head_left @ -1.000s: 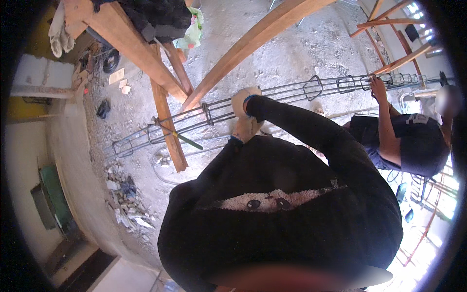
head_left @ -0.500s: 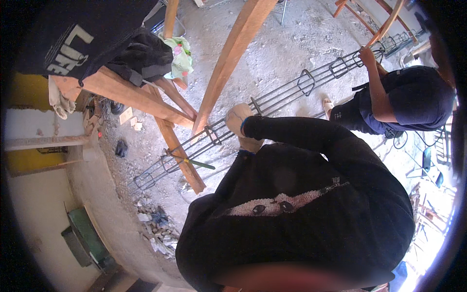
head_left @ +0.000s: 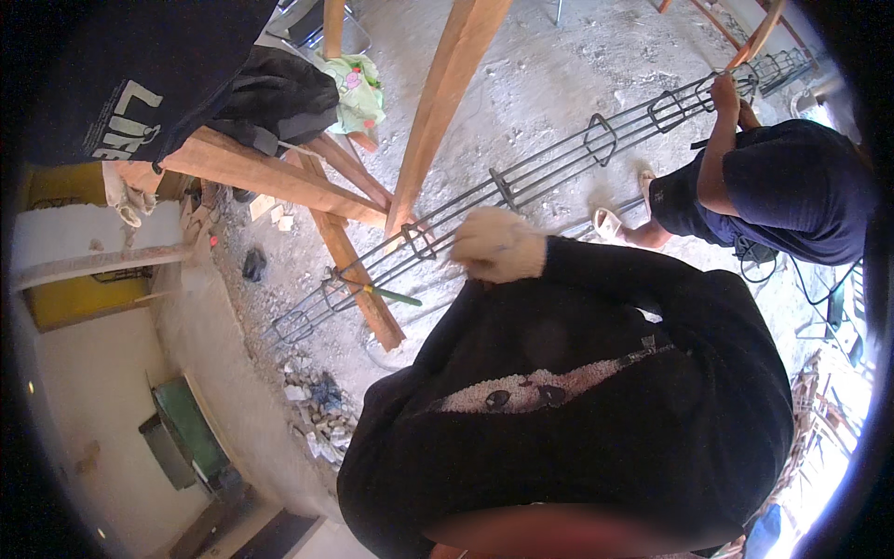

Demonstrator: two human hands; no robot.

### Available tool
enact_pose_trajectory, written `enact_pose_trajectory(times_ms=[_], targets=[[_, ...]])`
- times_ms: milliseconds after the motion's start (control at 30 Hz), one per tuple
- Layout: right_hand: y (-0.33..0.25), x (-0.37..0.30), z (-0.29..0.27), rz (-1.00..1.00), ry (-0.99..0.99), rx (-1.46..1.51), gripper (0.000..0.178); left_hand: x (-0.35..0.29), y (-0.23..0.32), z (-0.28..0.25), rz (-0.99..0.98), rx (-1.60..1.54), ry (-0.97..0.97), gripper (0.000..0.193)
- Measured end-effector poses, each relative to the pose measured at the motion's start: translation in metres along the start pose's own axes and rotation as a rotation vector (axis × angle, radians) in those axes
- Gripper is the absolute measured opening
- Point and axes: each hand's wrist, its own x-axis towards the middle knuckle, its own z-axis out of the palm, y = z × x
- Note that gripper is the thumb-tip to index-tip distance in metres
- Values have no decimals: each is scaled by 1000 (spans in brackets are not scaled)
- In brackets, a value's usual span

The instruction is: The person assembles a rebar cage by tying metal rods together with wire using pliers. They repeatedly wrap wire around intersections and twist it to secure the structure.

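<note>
My right hand point(head_left: 501, 244), in a cream work glove, is in front of my chest, close to the near side of a long steel rebar cage point(head_left: 549, 170). Its fingers look curled, and whatever they hold, if anything, is hidden. The left sleeve ends beneath that glove, so my left hand is covered and its fingers do not show. The cage runs diagonally from lower left to upper right, with square stirrups around its long bars. Across its lower-left part lies a tool with a green handle point(head_left: 399, 296).
Timber supports point(head_left: 445, 112) stand under and beside the cage. On the right a co-worker point(head_left: 792, 191) grips the cage's far part. Black cloth point(head_left: 279, 98) and a green patterned bag point(head_left: 356, 93) are at upper left. Rubble point(head_left: 321, 410) lies along the left wall.
My right hand has drawn back from the cage toward my chest and now covers my left hand. The co-worker's feet have shifted. The whole view has tilted slightly.
</note>
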Motion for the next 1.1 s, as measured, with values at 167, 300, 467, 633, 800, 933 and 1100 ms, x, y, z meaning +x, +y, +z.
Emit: enact_pose_trajectory(times_ms=[167, 300, 467, 633, 800, 933, 1100], targets=[[22, -72, -10, 1124, 275, 269, 31, -5, -6, 28, -126, 203, 112, 68], [67, -102, 12, 1247, 145, 567, 44, -13, -20, 42, -262, -97, 249, 79], [95, -108, 65, 1180, 223, 606, 42, -35, -30, 62, -316, -42, 274, 93], [95, -115, 88, 1225, 448, 821, 45, -52, -19, 67, -475, 44, 268, 86], [82, -108, 82, 1273, 391, 695, 35, -53, -21, 46, -484, 150, 165, 71], [70, -95, 79, 1334, 363, 621, 42, -68, -1, 64, -460, 557, 152, 55], [61, -78, 87, 1470, 354, 366, 51, -113, 34, 140, 34, 1805, 240, 37]])
